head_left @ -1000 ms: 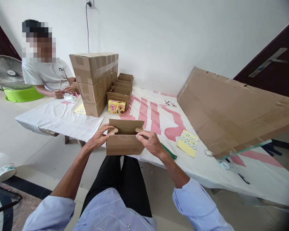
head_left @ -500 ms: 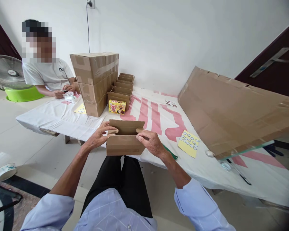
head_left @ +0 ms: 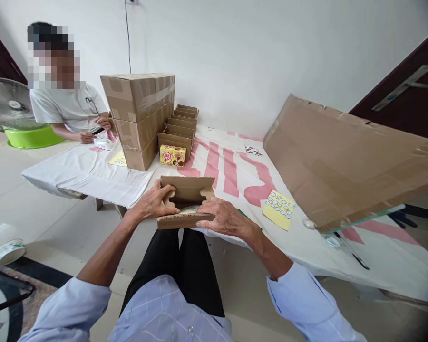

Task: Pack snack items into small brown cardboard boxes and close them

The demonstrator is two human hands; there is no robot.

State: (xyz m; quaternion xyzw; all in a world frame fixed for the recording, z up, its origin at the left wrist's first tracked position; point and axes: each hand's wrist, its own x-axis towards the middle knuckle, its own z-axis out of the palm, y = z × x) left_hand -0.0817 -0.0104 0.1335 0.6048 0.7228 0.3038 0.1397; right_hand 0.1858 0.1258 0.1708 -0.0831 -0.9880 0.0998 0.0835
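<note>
Partly hidden inside the box (head_left: 183,222), the fingers of the right hand (head_left: 224,217) clamp its front flap, thumb outside; those of the left hand (head_left: 157,200) grip its left end, thumb in the opening. Between them, something pale inside is hard to make out. A green object (head_left: 241,212) is mostly hidden behind the right hand. Beyond the fingers stands a yellow carton (head_left: 172,156).

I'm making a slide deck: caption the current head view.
The left hand and right hand hold an open cardboard box at the edge of a cloth-covered table.
</note>
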